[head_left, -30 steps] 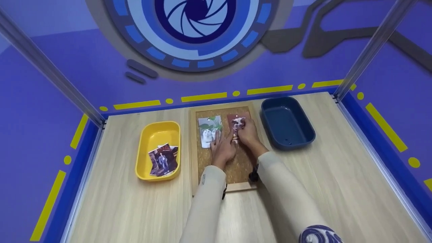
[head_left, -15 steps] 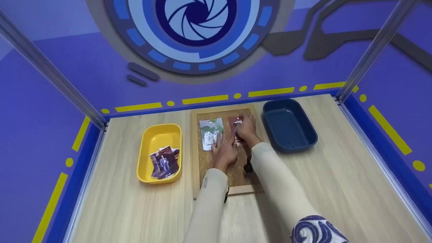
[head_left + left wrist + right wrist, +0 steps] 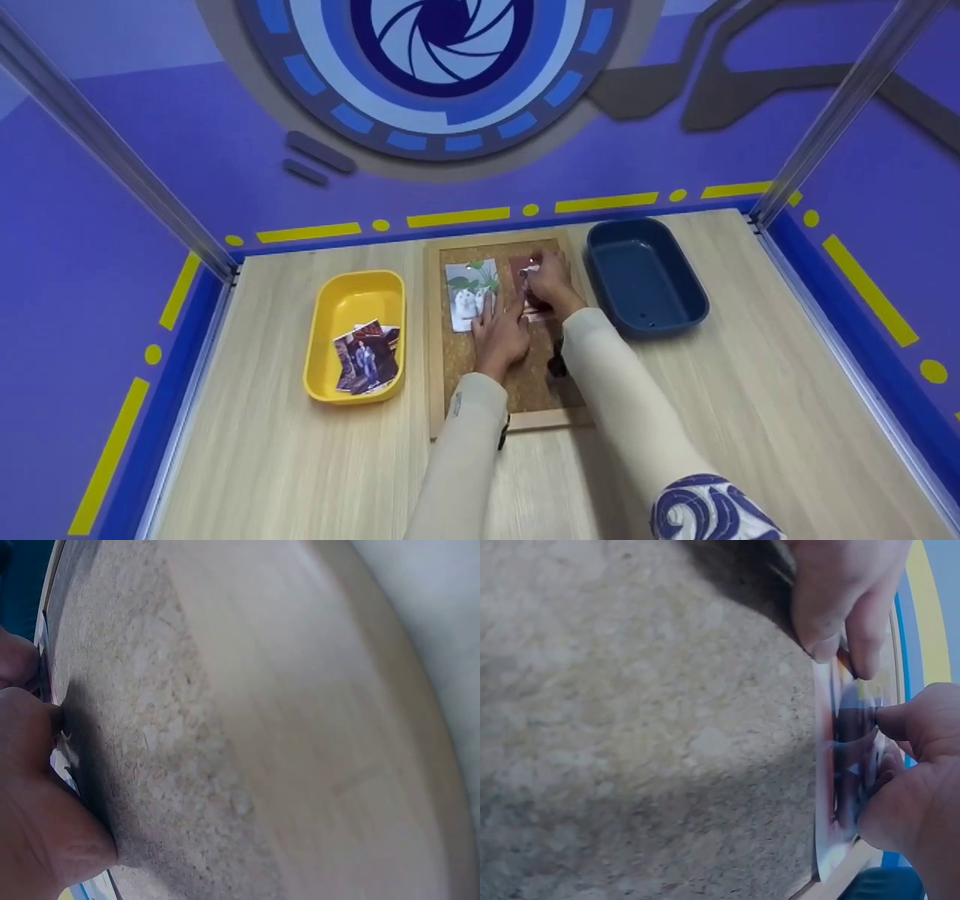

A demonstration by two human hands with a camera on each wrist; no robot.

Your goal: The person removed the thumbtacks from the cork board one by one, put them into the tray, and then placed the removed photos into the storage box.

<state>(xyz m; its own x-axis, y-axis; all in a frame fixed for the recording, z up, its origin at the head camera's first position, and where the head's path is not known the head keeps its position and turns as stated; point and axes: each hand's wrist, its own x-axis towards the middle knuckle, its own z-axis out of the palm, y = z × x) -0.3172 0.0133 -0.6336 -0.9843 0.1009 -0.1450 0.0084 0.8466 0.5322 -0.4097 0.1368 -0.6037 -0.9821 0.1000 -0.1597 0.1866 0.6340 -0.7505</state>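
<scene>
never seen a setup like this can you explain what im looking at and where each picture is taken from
There is no machine: these are a person's bare left hand and right hand. The wide picture is taken from the person's head, looking down; the two close-ups from the wrists. On the wood-grain tabletop lies a framed cork board bearing a leafy photo and a reddish-brown photo. On either side stand a yellow tray with loose photos and a dark blue tray. Both hands touch the reddish-brown photo; whether the right one pinches anything is hidden.
</scene>
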